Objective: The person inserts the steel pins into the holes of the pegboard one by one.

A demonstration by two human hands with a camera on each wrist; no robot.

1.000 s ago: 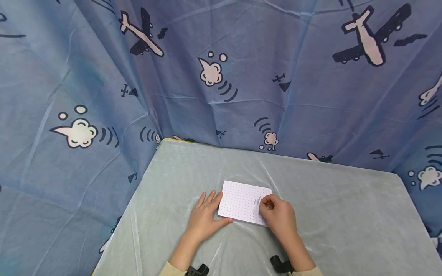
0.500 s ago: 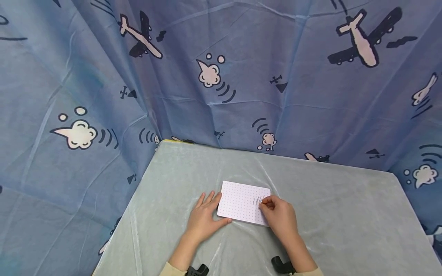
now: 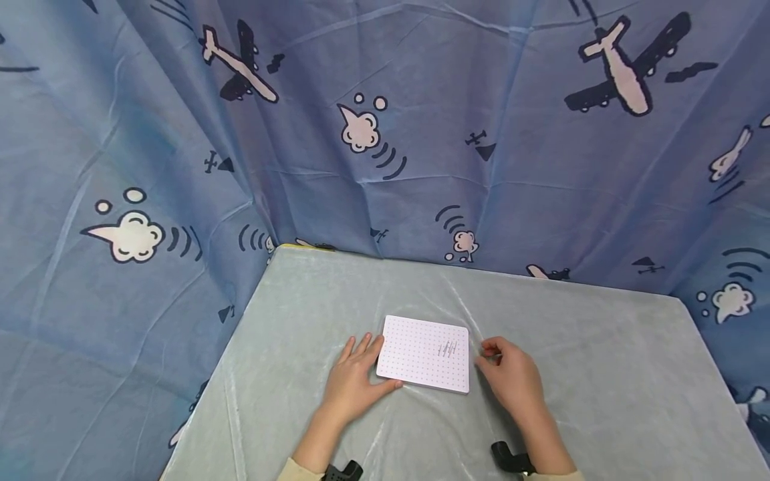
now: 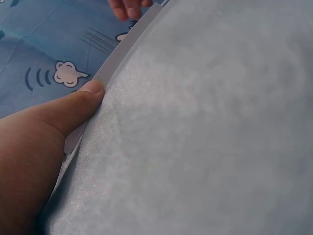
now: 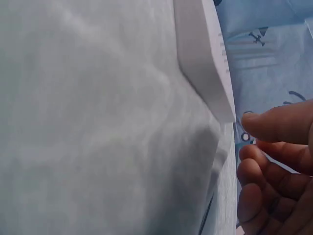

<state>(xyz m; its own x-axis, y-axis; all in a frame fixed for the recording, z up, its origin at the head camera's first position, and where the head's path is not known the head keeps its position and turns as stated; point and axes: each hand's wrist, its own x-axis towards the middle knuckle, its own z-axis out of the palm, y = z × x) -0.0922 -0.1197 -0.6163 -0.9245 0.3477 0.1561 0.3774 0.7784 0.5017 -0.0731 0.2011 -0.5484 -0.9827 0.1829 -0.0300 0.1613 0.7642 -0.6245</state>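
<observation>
Moved: right hand (image 3: 511,375) is off the card (image 3: 424,353), curled, whether pinching anything I cannot tell.
Left hand (image 3: 356,379): spread flat, thumb against card's edge.
Risk: card could slide on the desk (image 3: 601,374) cloth.

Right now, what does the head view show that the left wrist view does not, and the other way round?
Only the head view shows the dotted board's top face with several small pins standing in it, and the whole right hand beside its right edge, apart from it. Only the left wrist view shows the left hand's thumb pressed against the board's thin side edge. Both show the left hand, the board and the grey table cover.
</observation>
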